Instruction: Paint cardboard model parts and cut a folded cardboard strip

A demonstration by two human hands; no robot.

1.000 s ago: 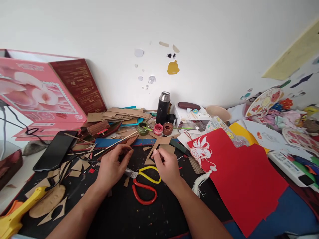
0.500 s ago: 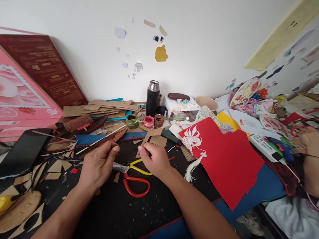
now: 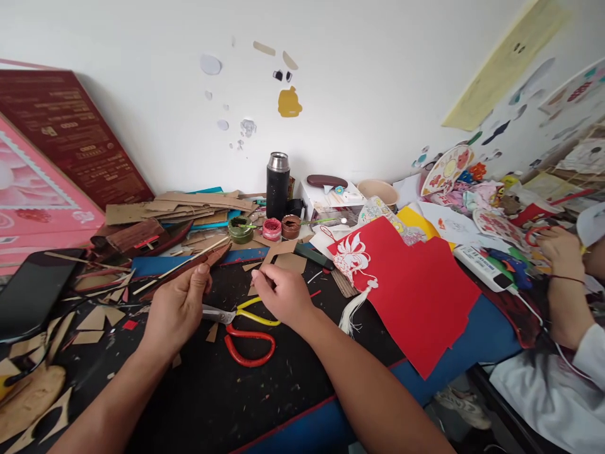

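Observation:
My left hand (image 3: 176, 309) is closed above the black mat, thumb pressed against the curled fingers; what it may hold is hidden. My right hand (image 3: 286, 293) is also closed, thumb and forefinger together, with anything between them too small to make out. Between and below the hands lie scissors (image 3: 231, 317) with one yellow and one red handle, their blades reaching toward my left hand. Just behind my left hand is a long, pointed brown piece (image 3: 215, 257) with a thin stick (image 3: 182, 265) beside it. Cardboard scraps (image 3: 289, 263) lie behind my right hand.
Paint jars (image 3: 271, 229) and a black flask (image 3: 278, 186) stand by the wall. Red paper (image 3: 411, 290) with a tasselled ornament (image 3: 352, 255) covers the right side. A phone (image 3: 40, 287) lies at left. Another person's hand (image 3: 560, 249) is at far right, by red-handled scissors (image 3: 539, 234).
The view has turned slightly right, so everything sits further left. Both my hands stay closed, nearly in the same place over the mat. The other person's arm shows more.

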